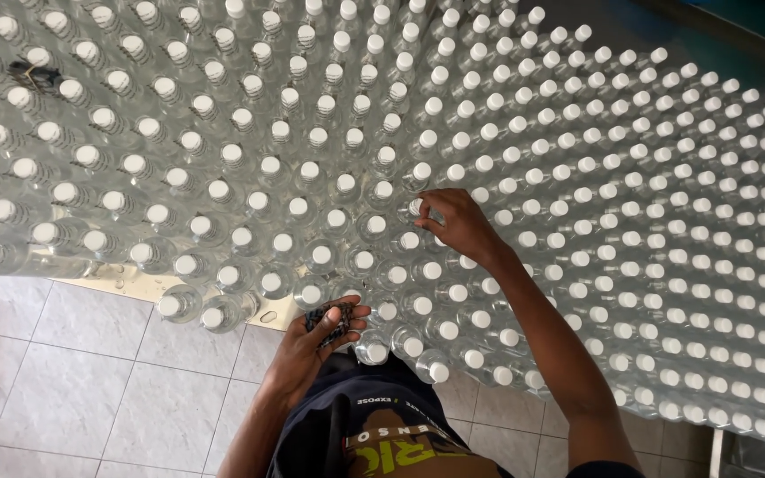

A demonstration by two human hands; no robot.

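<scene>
A white screw cap (415,208) on one clear plastic bottle is pinched between the fingertips of the right hand (460,226), just at 11 o'clock from the knuckles, near the middle of a densely packed field of identical capped bottles (577,221). A small bunch of dark, indistinct items (329,320) is cupped in the left hand (316,350), fingers curled shut around it, at 7 o'clock from the right. Neighbouring bottles could be toppled by the reaching forearm, since they stand touching one another; the edge bottles (189,305) above the tiled floor (64,381) appear most easily knocked off.
</scene>
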